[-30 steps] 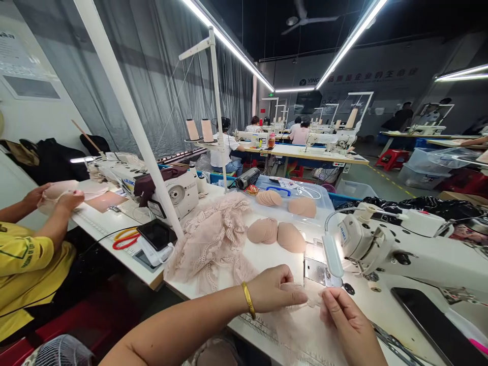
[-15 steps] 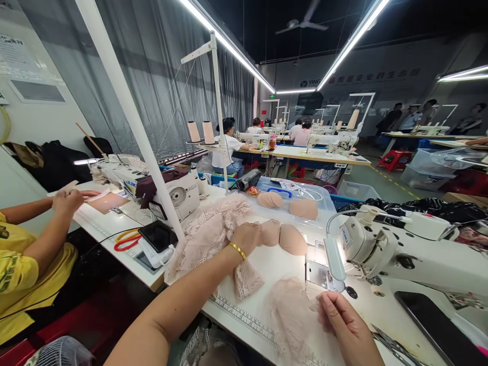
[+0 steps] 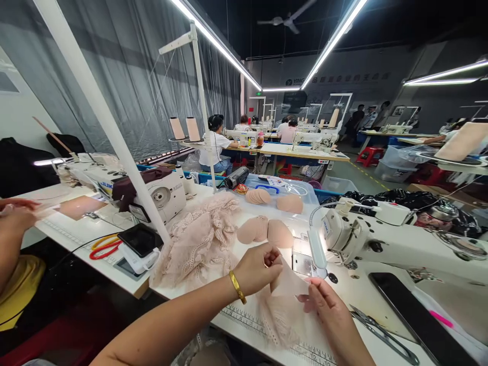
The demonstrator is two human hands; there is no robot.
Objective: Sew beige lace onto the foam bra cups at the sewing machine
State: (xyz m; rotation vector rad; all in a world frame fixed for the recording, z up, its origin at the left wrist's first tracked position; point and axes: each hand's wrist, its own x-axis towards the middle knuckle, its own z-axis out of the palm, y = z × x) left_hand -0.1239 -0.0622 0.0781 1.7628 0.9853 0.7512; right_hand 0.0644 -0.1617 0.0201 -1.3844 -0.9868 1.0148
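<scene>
My left hand (image 3: 258, 269), with a gold bangle on its wrist, pinches the top edge of a beige foam cup (image 3: 286, 282) and holds it upright over the table. My right hand (image 3: 324, 310) grips the same cup from its lower right side. Under it lies a piece of pink lace (image 3: 276, 320) on the white table (image 3: 366, 300). Just beyond are two more beige cups (image 3: 265, 231) and a heap of pink lace (image 3: 198, 241). A white sewing machine (image 3: 381, 239) stands to the right, its lamp (image 3: 315, 251) close to my hands.
A black phone (image 3: 412, 312) and scissors (image 3: 381, 333) lie at the right. A clear bin (image 3: 282, 195) holds more cups. At the left a co-worker's hands (image 3: 15, 216) work at another machine (image 3: 152, 190), beside a tablet (image 3: 139, 239). Other people sew at tables further back.
My left hand has come back from the pile of cups with one beige cup. My right hand has risen from the lace and taken hold of the cup's other side.
</scene>
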